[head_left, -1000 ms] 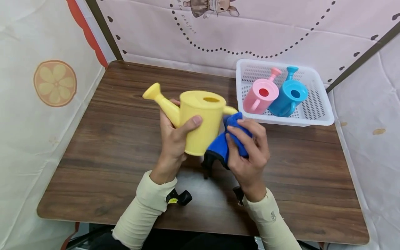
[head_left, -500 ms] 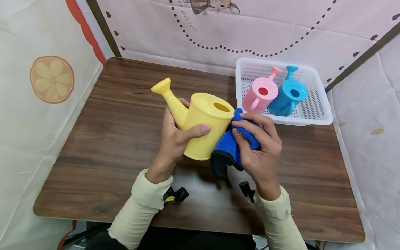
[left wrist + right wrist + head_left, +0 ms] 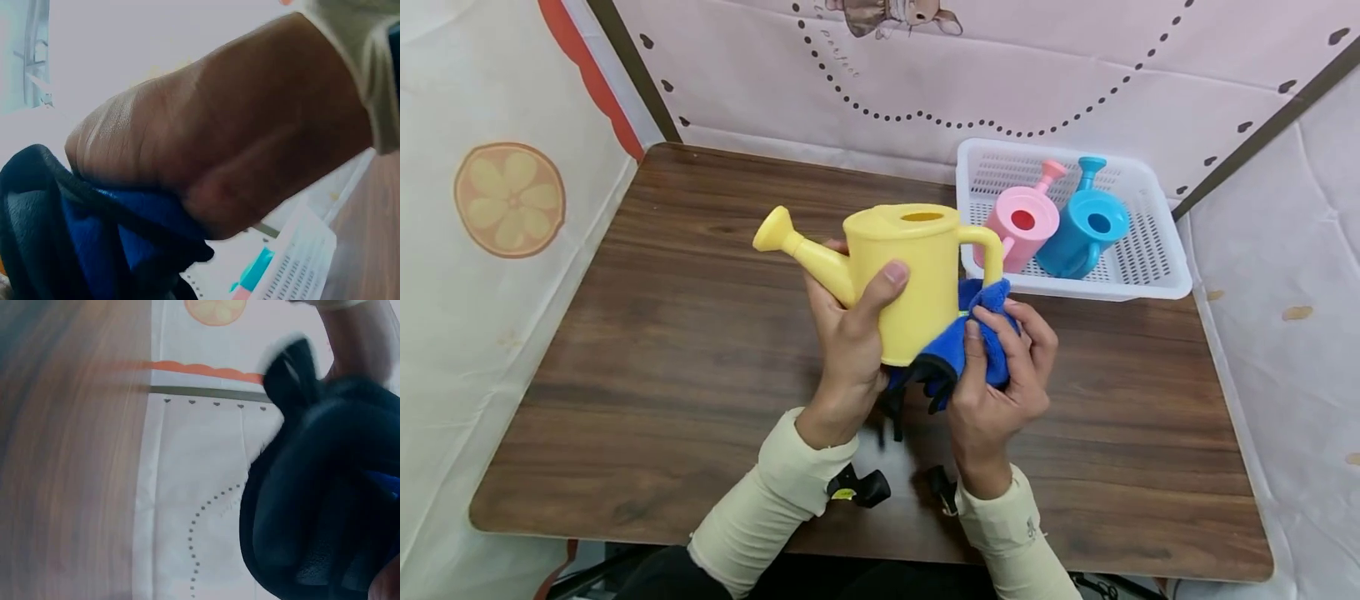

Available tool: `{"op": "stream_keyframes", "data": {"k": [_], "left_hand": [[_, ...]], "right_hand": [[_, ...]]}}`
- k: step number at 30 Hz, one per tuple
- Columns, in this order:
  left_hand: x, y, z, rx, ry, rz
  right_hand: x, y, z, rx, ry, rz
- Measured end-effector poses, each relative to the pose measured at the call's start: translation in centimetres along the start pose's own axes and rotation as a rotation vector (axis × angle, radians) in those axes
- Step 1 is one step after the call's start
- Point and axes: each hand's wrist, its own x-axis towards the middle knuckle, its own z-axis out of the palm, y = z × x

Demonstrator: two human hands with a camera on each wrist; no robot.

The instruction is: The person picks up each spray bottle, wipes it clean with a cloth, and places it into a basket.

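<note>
A yellow watering can point(image 3: 928, 283) is held up over the table, its spout pointing left and its handle right. My left hand point(image 3: 848, 354) grips the can's body near the spout, thumb across the front. My right hand point(image 3: 1000, 379) pinches a bunched blue cloth point(image 3: 949, 343) with black edging, pressing it against the lower end of the handle and the can's side. In the left wrist view the cloth point(image 3: 94, 234) hangs beside the left hand point(image 3: 206, 131), whose fingers are hidden. The cloth's dark underside point(image 3: 319, 494) fills the right part of the right wrist view.
At the back right of the brown wooden table point(image 3: 685, 350) stands a white perforated basket point(image 3: 1176, 271). Inside it are a pink watering can point(image 3: 1022, 212) and a blue watering can point(image 3: 1086, 233). Printed fabric walls point(image 3: 1037, 67) border the table's back and sides.
The can, tilted half a second ago, is now more upright, and its whole handle shows. The right hand and cloth have moved from near the upper handle to its lower end.
</note>
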Motion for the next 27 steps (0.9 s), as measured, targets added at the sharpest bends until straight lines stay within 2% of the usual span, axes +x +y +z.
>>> {"op": "stream_keyframes", "data": {"k": [3, 7, 12, 15, 18, 21, 27], "left_hand": [[0.3, 0.1, 0.1, -0.033, 0.023, 0.018], [0.8, 0.2, -0.3, -0.016, -0.021, 0.017], [0.4, -0.1, -1.5, 0.115, -0.101, -0.041], [0.1, 0.0, -2.6, 0.223, -0.167, -0.085], [0.2, 0.6, -3.3, 0.342, -0.23, -0.079], [0.2, 1.5, -3.6, 0.449, -0.254, -0.036], [-0.3, 2.8, -3.7, 0.587, -0.296, -0.015]], "right_hand": [[-0.6, 0.2, 0.0, -0.003, -0.022, -0.008], [-1.0, 0.3, -0.2, 0.003, -0.032, -0.01], [0.9, 0.4, -1.0, -0.046, -0.039, 0.007], [2.9, 0.6, -1.8, -0.086, -0.11, -0.029], [4.2, 0.7, -2.3, -0.114, -0.216, -0.115], [4.6, 1.1, -2.4, -0.112, -0.298, -0.236], [4.1, 1.8, -2.5, -0.08, -0.328, -0.531]]}}
